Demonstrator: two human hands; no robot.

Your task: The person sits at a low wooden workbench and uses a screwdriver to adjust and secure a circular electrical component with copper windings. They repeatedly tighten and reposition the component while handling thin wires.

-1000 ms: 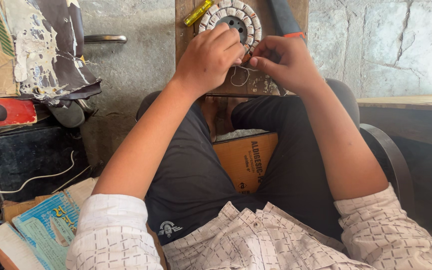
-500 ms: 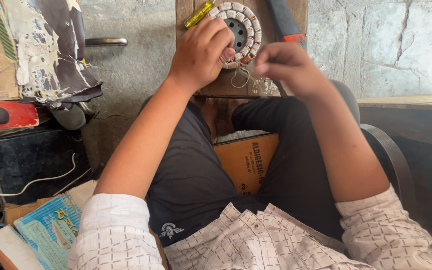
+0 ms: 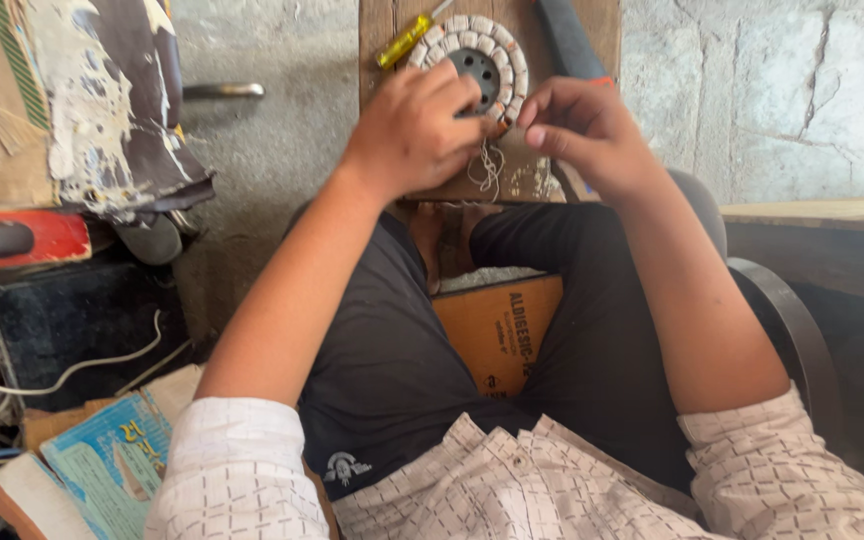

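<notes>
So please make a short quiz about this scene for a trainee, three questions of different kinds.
1. True or false: the left hand rests on the round stator.
2. What lies at the stator's upper left on the board? A) yellow screwdriver B) hammer C) pliers
3. Fill in: thin ___ hangs between the two hands.

Key: 1 true. 2 A, the yellow screwdriver. 3 wire, just left of the right hand.
</notes>
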